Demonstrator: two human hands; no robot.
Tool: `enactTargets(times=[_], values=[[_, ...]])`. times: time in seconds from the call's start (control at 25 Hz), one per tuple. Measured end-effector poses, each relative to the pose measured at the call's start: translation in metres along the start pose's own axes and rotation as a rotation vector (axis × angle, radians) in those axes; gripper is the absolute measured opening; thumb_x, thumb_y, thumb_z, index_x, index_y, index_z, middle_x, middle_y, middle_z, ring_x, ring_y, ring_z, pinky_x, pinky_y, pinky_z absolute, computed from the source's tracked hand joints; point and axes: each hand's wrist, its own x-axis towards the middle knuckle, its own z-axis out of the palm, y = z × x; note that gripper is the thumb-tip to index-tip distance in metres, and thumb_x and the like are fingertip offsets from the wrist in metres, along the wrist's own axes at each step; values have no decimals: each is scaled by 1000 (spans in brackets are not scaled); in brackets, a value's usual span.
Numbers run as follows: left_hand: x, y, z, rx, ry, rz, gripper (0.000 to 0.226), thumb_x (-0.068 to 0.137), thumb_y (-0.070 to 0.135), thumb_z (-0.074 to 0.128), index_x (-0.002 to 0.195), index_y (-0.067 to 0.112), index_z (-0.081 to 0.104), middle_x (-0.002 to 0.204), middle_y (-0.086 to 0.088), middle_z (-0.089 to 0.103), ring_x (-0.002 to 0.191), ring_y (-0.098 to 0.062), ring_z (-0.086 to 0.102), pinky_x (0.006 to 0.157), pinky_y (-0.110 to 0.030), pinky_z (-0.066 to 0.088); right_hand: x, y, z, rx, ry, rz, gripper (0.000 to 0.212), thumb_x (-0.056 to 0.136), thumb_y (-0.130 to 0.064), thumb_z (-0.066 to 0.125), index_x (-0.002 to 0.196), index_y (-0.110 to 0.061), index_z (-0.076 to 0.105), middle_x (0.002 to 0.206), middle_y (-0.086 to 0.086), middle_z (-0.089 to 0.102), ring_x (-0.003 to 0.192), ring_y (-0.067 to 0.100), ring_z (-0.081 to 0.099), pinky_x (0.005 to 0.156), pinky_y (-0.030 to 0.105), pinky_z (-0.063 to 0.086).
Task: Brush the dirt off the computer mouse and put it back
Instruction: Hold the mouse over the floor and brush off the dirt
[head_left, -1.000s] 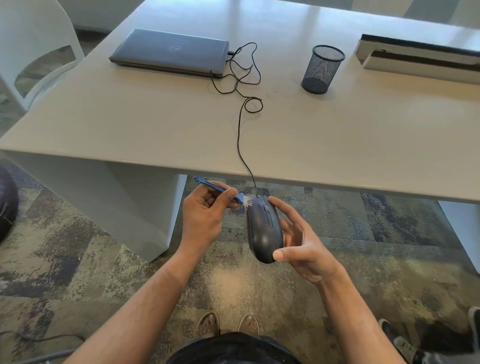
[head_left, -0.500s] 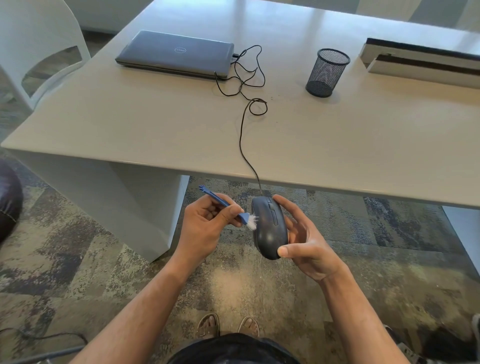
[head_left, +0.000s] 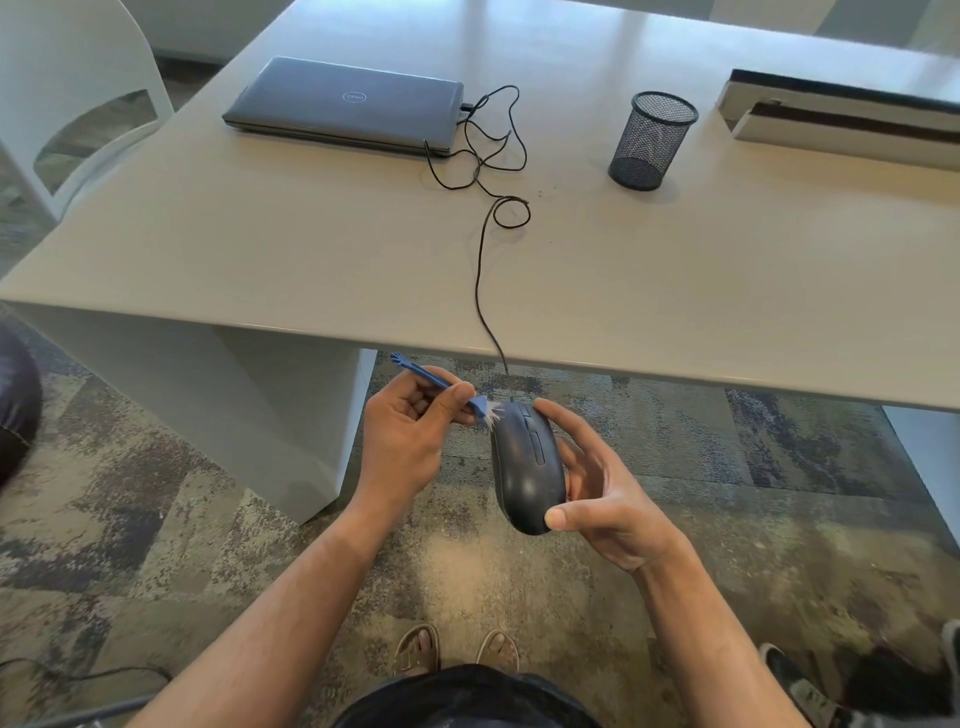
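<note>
Large pale grey table (head_left: 260, 249) fills the upper view, smooth top with soft light reflections toward the far edge. Slab leg (head_left: 218, 395) under its left end. White chair (head_left: 78, 104) with a cut-out back stands at the far left. Floor is carpet (head_left: 727, 467), mottled in grey, olive and dark blue patches. Dark rounded seat (head_left: 15, 405) at the left edge, partly cut off. A thin cable (head_left: 78, 673) lies on the carpet, lower left.

My right hand (head_left: 602, 488) covers the mouse's (head_left: 527, 462) far side; my left hand (head_left: 410, 436) hides the brush (head_left: 441, 383) handle's middle. Bristles are a white blur. The chair (head_left: 67, 104) is cut off left, the tray (head_left: 841, 122) right.
</note>
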Motion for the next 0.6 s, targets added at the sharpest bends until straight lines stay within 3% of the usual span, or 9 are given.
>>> enactTargets(times=[0.28, 0.6], values=[[-8, -3, 0, -8, 112, -12, 9, 84, 30, 75, 89, 23, 73, 82, -5, 76, 73, -20, 75, 69, -24, 59, 0, -3, -4, -6, 51, -1, 102, 61, 11, 81, 150, -25, 46, 151, 15, 52, 120, 39, 63, 92, 45, 59], [-18, -1, 0, -34, -46, -39, 11, 82, 16, 73, 90, 10, 70, 80, -6, 76, 68, -18, 72, 67, -24, 59, 8, -7, -4, -15, 100, -38, 101, 59, 9, 82, 149, -23, 48, 148, 15, 55, 117, 38, 65, 91, 47, 58]])
